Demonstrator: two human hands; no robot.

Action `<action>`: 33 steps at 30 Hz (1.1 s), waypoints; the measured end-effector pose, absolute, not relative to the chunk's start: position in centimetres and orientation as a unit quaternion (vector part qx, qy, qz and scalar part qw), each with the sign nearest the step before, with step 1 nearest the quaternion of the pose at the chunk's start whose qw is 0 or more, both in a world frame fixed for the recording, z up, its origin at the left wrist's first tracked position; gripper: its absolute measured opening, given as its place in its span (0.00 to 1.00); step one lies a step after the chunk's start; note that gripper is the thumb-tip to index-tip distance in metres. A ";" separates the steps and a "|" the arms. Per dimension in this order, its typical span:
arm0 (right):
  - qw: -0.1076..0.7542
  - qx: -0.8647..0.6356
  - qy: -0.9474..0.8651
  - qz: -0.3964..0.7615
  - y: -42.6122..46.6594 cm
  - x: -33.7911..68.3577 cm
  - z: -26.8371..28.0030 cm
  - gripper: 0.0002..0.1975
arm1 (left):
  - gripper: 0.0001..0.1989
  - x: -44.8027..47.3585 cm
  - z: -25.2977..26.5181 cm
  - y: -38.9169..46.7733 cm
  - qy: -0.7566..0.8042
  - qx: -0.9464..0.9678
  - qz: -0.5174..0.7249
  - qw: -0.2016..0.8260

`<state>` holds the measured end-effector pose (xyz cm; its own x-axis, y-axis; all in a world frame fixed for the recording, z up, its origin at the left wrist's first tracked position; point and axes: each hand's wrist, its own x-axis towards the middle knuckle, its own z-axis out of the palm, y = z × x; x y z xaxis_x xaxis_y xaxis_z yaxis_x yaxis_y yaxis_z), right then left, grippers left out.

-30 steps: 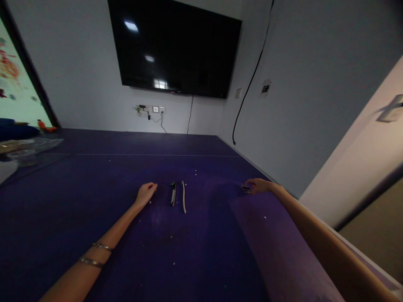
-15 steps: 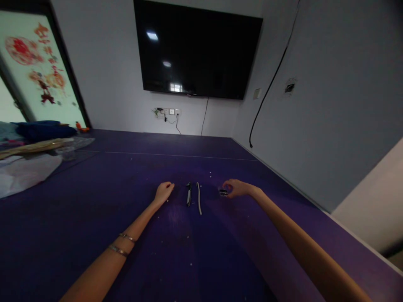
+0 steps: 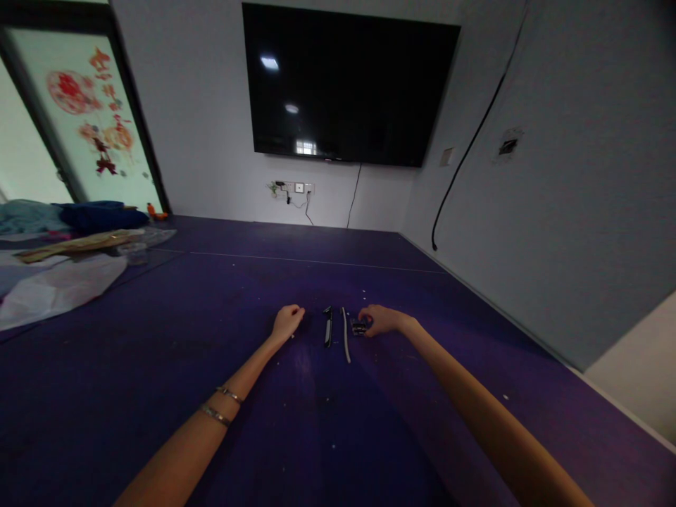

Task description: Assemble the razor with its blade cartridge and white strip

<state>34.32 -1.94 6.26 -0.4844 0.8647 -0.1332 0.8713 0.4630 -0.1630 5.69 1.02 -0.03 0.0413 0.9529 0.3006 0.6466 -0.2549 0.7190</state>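
On the purple surface (image 3: pixel 317 436), the right hand (image 3: pixel 382 320) pinches a dark-and-clear pack (image 3: pixel 358 328), contents indistinct, beside a pale stick (image 3: pixel 346 339) and razor (image 3: pixel 328 331); the left hand (image 3: pixel 287 322) is curled closed. A television (image 3: pixel 348 84) hangs beyond.

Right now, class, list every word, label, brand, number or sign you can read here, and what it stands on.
None can be read with certainty.
Glass door: red-orange character-like marks, too blurred to read.
Television: a tiny mark on its lower edge, too small to read.
Small item in the right hand: any print is too small to tell.
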 end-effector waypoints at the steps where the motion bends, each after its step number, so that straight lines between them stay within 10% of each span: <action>1: 0.017 0.510 0.854 -0.105 -1.9 34.3 6.3 0.25 | 0.15 5.7 0.0 1.0 0.577 0.693 0.382 0.201; 33: -0.069 0.527 0.837 -0.130 -1.8 37.3 4.9 0.31 | 0.16 5.7 0.7 0.2 0.599 0.687 0.383 0.149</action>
<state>37.27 -1.77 4.85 -0.4341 0.9006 -0.0211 0.8648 0.4100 -0.2899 5.73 0.25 0.67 -0.0106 0.9374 0.3480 0.7094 -0.2382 0.6633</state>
